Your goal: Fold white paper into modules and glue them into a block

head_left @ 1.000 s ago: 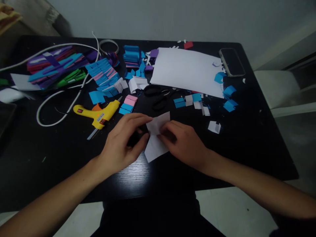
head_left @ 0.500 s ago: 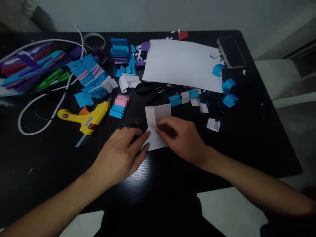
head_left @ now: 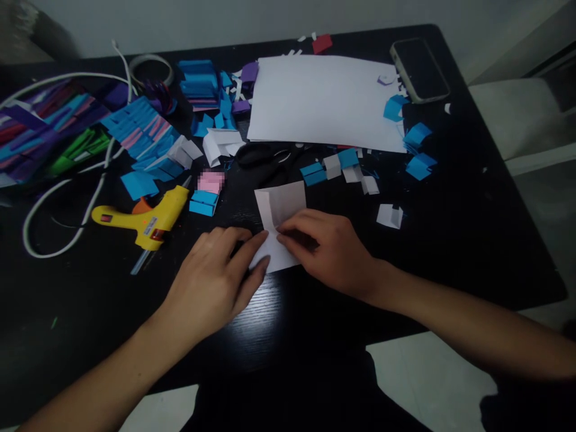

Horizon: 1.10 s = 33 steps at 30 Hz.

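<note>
A creased white piece of paper (head_left: 288, 201) lies on the black table between my hands, its left edge folded up. My left hand (head_left: 216, 270) rests at the paper's lower left, with thumb and index fingertips apart on the sheet. From the right, my right hand (head_left: 330, 252) pinches the fold near the paper's middle between thumb and index finger. Black-handled scissors (head_left: 258, 157) lie just beyond the paper. A yellow glue gun (head_left: 155, 222) is to the left of my left hand.
Large white sheets (head_left: 324, 99) lie at the back, with a phone (head_left: 420, 69) to their right. Folded blue pieces (head_left: 139, 129), a white cable (head_left: 29, 231) and a tape roll (head_left: 153, 57) are at the left. A small white piece (head_left: 389, 216) sits on the right.
The camera view has shifted and tilted slightly, so the table items appear displaced. My hands stay at the white paper in nearly the same pose.
</note>
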Each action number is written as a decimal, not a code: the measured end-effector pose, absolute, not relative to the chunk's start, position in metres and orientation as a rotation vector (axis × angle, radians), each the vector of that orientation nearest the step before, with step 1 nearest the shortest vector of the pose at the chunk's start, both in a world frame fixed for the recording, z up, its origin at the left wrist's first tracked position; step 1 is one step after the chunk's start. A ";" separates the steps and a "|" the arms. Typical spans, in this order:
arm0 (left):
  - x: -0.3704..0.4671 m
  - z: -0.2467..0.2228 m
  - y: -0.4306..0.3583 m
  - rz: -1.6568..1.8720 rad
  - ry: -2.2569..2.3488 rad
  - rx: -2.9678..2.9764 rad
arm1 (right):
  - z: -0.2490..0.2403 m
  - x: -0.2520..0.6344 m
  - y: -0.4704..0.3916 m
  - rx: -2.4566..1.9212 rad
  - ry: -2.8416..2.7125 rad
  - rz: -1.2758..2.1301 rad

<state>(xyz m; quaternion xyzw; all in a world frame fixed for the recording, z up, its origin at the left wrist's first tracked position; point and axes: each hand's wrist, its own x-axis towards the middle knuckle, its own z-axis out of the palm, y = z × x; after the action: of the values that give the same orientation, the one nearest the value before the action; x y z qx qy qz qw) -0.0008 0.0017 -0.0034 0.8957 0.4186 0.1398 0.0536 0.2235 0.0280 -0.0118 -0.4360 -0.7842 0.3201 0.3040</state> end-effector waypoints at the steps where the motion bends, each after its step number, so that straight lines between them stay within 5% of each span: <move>1: -0.001 -0.003 0.002 0.426 1.276 2.719 | -0.012 0.223 0.028 -1.149 -2.080 0.847; 33: 0.011 -0.002 0.008 0.673 1.471 2.256 | -0.007 0.233 0.021 -0.968 -2.367 0.771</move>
<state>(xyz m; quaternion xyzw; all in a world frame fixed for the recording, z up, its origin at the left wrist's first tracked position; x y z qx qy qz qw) 0.0107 0.0076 -0.0023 0.7992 0.5210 0.2385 0.1817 0.2326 0.0206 -0.0070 -0.3524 -0.8617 0.2808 0.2331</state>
